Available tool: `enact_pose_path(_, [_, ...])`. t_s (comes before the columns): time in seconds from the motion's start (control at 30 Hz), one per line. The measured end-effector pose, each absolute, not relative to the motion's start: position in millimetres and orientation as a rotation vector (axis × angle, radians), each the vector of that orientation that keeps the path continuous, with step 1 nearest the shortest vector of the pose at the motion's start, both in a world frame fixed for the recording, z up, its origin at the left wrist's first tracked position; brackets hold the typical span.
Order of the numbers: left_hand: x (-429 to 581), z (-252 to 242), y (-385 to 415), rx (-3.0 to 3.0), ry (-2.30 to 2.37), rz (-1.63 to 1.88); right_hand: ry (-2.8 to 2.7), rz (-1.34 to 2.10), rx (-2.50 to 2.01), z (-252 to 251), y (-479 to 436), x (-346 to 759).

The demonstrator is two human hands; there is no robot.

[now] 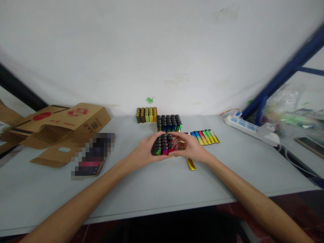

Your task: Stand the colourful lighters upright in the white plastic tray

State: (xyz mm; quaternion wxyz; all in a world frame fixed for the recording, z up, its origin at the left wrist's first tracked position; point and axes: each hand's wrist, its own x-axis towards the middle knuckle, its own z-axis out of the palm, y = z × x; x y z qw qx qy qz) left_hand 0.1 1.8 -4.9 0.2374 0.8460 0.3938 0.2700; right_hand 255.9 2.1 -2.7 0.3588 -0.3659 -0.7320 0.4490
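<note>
A tight bundle of upright lighters [164, 145] with black caps and green, pink and red bodies sits between both hands at the table's middle. My left hand [143, 152] wraps its left side, fingers curled around it. My right hand [190, 147] presses on the right side, fingers closed against the bundle. A single gold lighter [190, 163] lies flat just below my right hand. Behind the hands stands a second block of upright lighters [168, 123] with blue and green bodies, and a yellow-green block [146, 114] by the wall.
A row of coloured lighters [204, 136] lies flat right of the hands. An open cardboard box [63, 123] and a blurred-out item [92, 156] lie left. A white power strip [249, 128] sits right, near a blue frame [286, 72] and plastic bags [293, 111]. The grey table [157, 189] meets a white wall.
</note>
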Motion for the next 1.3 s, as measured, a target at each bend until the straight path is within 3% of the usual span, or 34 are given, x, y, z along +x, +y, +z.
enact_pose_path(0.6, [1.8, -6.7, 1.4, 2.299, 1.071, 0.788, -1.954, 0.925, -0.884, -8.7, 2.8, 261.7])
enact_pose_path(1.3, [1.6, -3.5, 0.0, 2.309, 1.1, 0.76, -1.899, 0.896, -0.854, 8.4, -4.4, 263.2])
